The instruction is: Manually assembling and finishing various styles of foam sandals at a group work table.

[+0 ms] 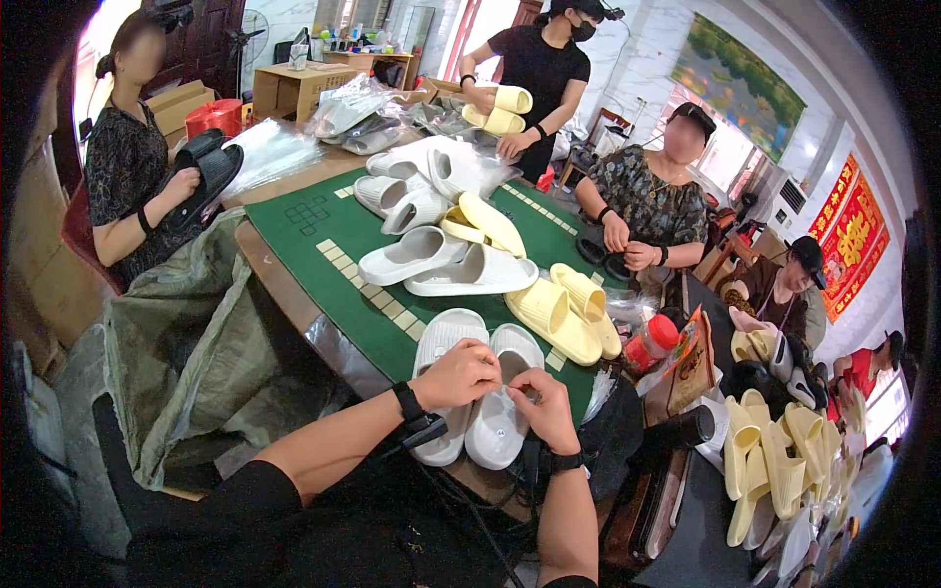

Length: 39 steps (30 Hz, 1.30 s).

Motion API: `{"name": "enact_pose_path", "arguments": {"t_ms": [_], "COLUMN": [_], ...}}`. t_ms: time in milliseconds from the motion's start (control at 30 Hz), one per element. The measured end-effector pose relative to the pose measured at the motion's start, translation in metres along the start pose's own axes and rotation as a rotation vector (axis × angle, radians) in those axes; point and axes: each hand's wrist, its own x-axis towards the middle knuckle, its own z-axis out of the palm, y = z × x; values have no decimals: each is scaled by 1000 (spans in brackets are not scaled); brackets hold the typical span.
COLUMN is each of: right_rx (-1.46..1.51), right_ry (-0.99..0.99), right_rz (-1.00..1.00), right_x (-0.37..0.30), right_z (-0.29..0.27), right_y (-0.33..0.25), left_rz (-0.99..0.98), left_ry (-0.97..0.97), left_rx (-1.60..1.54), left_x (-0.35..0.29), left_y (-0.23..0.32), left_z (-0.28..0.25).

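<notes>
Two hands, the left hand point(459, 375) and right hand point(545, 407), work over two white slippers point(470, 392) at the near edge of the green mat point(304, 230). On the mat lie two yellow slippers point(569, 312) near the red-capped jar point(652, 341), two more white slippers point(446, 263) in the middle, and one yellow pair point(480, 223) behind. Five other people point(642, 191) are around the table.
</notes>
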Motion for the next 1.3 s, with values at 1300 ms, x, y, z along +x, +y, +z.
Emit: {"name": "enact_pose_path", "arguments": {"t_ms": [1300], "right_rx": [-44], "right_ry": [-40], "right_rz": [-46], "right_x": [2], "right_z": [-2], "right_y": [-7], "left_rz": [-29], "left_ry": [-51], "left_rx": [9], "left_x": [-2], "left_y": [1], "left_z": [0]}}
